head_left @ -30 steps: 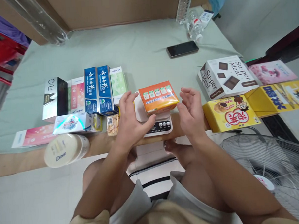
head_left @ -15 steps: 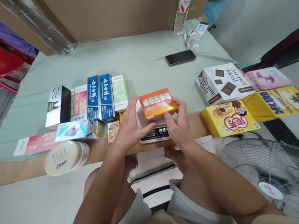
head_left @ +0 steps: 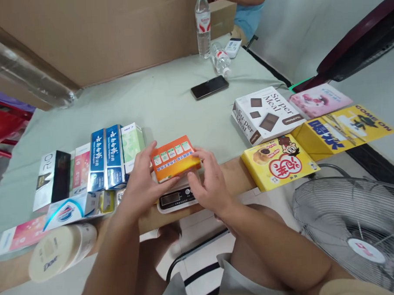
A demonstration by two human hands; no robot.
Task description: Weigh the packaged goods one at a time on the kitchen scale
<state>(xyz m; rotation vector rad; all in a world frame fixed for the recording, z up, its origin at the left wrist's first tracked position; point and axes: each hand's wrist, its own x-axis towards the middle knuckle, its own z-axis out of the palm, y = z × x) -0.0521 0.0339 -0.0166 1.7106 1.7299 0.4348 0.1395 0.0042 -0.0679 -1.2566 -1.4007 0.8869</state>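
Note:
An orange box (head_left: pixel 175 157) with a row of green-and-white symbols sits between my two hands, at the kitchen scale. My left hand (head_left: pixel 142 178) grips its left end, thumb along the lower front edge. On the right end, my right hand (head_left: pixel 209 179) has its fingers at the top corner and its thumb at the front. Beneath the box is the white kitchen scale (head_left: pixel 160 206) with a black front panel; its top is mostly hidden. Whether the box rests on the scale or hangs just above it, I cannot tell.
Left stand blue toothpaste boxes (head_left: pixel 114 157), a green-white box (head_left: pixel 132 144), a silver-black box (head_left: pixel 51 182) and a Dove tub (head_left: pixel 58 253). Right are a Su-per Meal box (head_left: pixel 269 114) and yellow boxes (head_left: pixel 279 163). Behind lie a phone (head_left: pixel 210 87) and bottles (head_left: pixel 203 27). A fan (head_left: pixel 347 219) stands below right.
My left hand has gone from spread beside the orange box to gripping its left end. My right hand stays at the right end. The whole view has shifted and tilted.

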